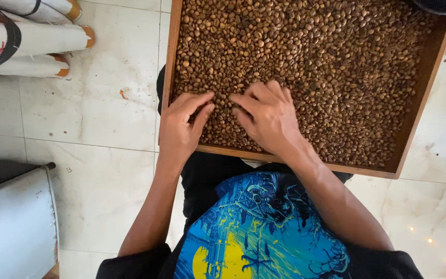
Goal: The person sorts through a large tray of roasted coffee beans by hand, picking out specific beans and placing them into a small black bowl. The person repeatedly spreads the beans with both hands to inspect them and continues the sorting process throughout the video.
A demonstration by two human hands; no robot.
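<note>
A shallow wooden tray (167, 62) holds a thick layer of brown beans (326, 67) that fills it edge to edge. My left hand (181, 126) rests on the beans at the tray's near left corner, fingers curled with the thumb and forefinger tips touching the beans. My right hand (267, 119) lies just beside it, palm down, its fingertips pressed into the beans and pointing toward the left hand. Whether either hand pinches a bean is hidden by the fingers. The tray's near edge sits above my lap.
The floor is pale marble tile (104, 103). White rolled bundles with orange ends (37, 39) lie at the top left. A white box-like object with a dark top (11, 217) stands at the lower left. A dark round rim (440, 5) overlaps the tray's far right corner.
</note>
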